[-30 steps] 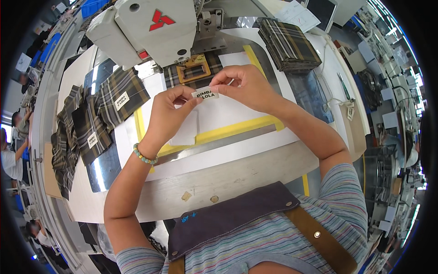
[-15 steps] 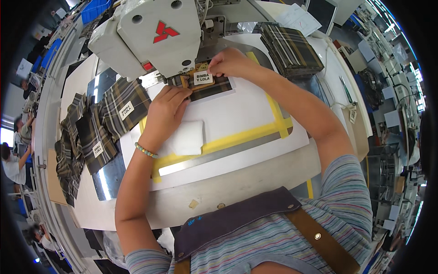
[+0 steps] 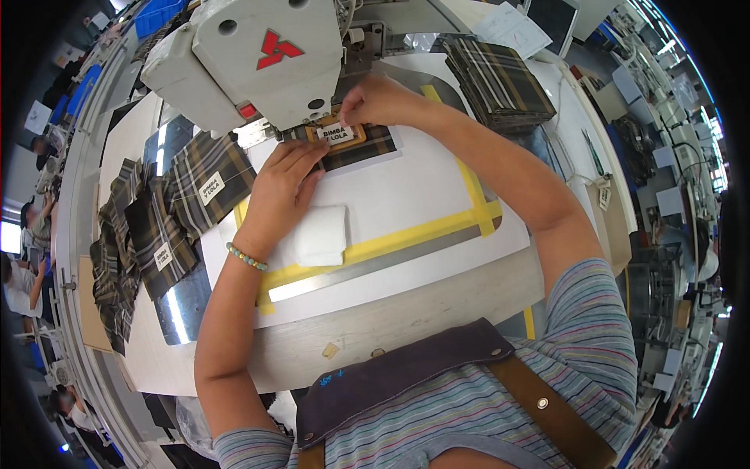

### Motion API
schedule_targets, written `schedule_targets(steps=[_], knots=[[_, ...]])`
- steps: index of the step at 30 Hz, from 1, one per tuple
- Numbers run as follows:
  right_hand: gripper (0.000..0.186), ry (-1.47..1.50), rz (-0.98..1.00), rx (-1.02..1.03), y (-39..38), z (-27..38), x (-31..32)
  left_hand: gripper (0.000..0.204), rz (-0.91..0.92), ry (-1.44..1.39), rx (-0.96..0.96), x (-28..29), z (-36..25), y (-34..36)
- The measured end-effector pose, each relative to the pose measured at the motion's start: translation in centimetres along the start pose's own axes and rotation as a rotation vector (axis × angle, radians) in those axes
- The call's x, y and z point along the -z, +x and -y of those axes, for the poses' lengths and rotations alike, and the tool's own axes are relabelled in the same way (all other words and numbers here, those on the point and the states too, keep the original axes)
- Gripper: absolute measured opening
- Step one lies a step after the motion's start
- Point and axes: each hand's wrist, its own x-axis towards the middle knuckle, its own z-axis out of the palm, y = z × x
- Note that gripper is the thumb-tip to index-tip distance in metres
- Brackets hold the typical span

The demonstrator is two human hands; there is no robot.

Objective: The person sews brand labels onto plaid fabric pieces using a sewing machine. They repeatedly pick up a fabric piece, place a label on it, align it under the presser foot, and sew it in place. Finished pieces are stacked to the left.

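Note:
A small white printed label (image 3: pixel 337 135) lies within a yellow frame (image 3: pixel 358 131) on a plaid fabric piece (image 3: pixel 366 153), just beneath the white sewing machine head (image 3: pixel 234 74). My right hand (image 3: pixel 387 103) pinches at the label's upper right corner. My left hand (image 3: pixel 285 187) rests beside the frame, fingers extended together with their tips at the label's left edge. Nearer me, a folded white stack (image 3: pixel 320 234) lies on a white sheet bordered with yellow tape (image 3: pixel 410 234).
Labelled plaid pieces (image 3: pixel 195 195) are heaped at the left; a plaid stack (image 3: pixel 500 86) sits back right, near papers (image 3: pixel 512 27), a tablet (image 3: pixel 547 19) and scissors (image 3: pixel 594 152). A blue bin (image 3: pixel 156 16) is back left. Co-workers (image 3: pixel 23 281) are at far left.
Both hands have moved forward, carrying the label from above the white sheet into the yellow frame under the machine head. My left hand's fingers have straightened down beside the frame.

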Motion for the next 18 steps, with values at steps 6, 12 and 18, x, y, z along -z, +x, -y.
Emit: schedule_targets(steps=[6,12,18], knots=[[0.021,-0.121,-0.006,0.051,0.3,-0.1,0.0,0.041,0.02,0.015,-0.009,-0.4,0.0,0.2],[0.017,-0.287,-0.196,0.167,-2.5,1.7,-0.7,0.042,0.039,0.06,-0.024,-0.1,-0.1,0.1],[0.019,-0.389,-0.287,0.394,-5.3,0.3,-2.4,0.043,0.043,-0.004,0.016,-0.3,-0.1,0.0]])
